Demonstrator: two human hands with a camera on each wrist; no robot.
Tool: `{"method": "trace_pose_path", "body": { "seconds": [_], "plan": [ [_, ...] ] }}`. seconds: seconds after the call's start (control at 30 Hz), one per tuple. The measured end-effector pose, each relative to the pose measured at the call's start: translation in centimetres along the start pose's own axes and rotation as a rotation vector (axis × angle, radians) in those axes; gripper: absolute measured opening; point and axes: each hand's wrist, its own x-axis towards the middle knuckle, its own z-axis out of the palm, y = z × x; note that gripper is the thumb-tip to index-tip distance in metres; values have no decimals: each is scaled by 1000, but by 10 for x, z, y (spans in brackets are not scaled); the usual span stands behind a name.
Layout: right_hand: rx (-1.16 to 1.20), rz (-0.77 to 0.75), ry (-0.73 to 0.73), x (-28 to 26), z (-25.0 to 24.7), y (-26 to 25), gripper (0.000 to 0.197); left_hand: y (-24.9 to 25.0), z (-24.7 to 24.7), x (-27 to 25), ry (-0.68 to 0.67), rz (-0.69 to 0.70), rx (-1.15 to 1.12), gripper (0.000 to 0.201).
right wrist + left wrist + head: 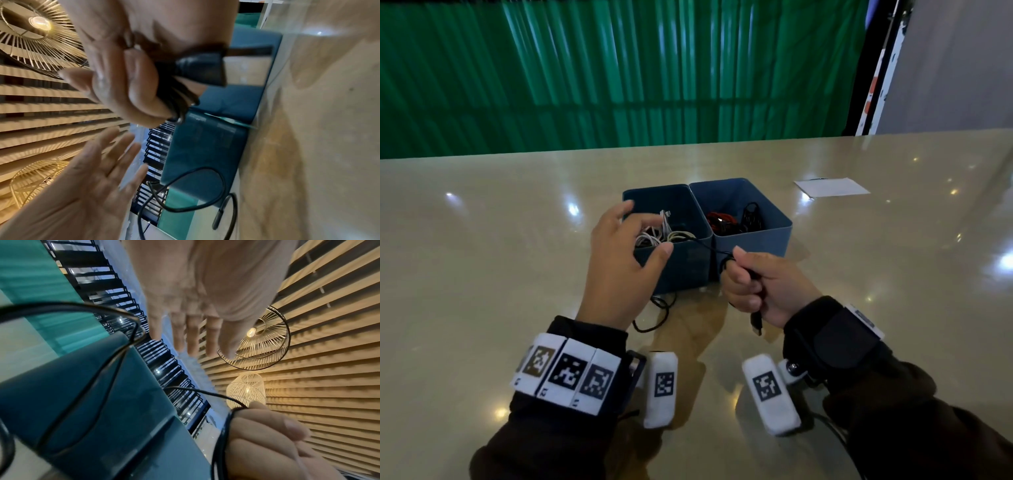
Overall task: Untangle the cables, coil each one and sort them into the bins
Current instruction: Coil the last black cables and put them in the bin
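Head view: white cables (pixel 654 234) coiled in left bin (pixel 674 270), red and black ones in right bin (pixel 763 236). Left wrist view: left hand (pixel 197 308) spread, empty. Right wrist view: right hand (pixel 131 91) clamped on half-coiled black cable (pixel 185 92); tail loose on table (pixel 329 146). Probably last.

The head view looks forward and down from above the near edge of the glossy beige table (pixel 482 240), taking in both hands and the two square blue plastic bins (pixel 753 236) near its middle. Each wrist view sits low and very close beneath its own palm, tilted upward past the fingers to a slatted wooden ceiling (pixel 329 386) with wire lamps. All three share the bins' near walls and the thin black cable (pixel 205 186) before them.
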Motion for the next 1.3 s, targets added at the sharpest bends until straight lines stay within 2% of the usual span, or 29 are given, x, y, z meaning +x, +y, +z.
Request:
{"method": "trace_pose_path", "body": {
  "seconds": [0.07,0.13,0.17,0.27,0.47,0.63,0.7,0.77,0.83,0.93,1.0,1.07,1.17,1.23,1.3],
  "plan": [
    [26,10,-19,0,1,1,43,7,4,-2,-145,141,-119,34],
    [47,21,-59,1,3,4,44,12,10,-5,-330,192,-213,35],
    [62,26,-99,1,3,5,43,12,14,-6,-366,219,-227,33],
    [95,29,-270,2,7,9,40,5,20,-5,-323,306,-190,25],
    [202,63,-510,1,16,10,48,-3,20,-3,-179,314,-180,26],
    [457,-74,-579,-2,14,-2,48,14,19,-9,-120,317,-324,24],
    [529,-128,-552,-2,12,-3,44,20,26,-14,-241,234,-344,17],
    [525,-173,-463,-1,14,-1,42,24,36,-20,-409,91,-319,16],
    [440,-184,-244,-1,16,0,45,23,44,-24,-505,-3,-237,17],
    [171,-185,144,1,11,-3,51,22,44,-24,-564,1,-100,18],
    [12,-226,285,4,4,-4,49,23,42,-23,-613,16,-59,21],
    [-188,-210,353,6,-2,-4,47,27,40,-23,-660,41,-84,22],
    [-636,-56,321,1,-2,-8,45,28,36,-23,-574,96,-113,20],
    [-759,19,250,-3,1,-10,44,22,32,-19,-448,84,-142,20],
    [-851,11,208,-3,4,-8,43,17,27,-15,-323,75,-137,21]
  ]
}}
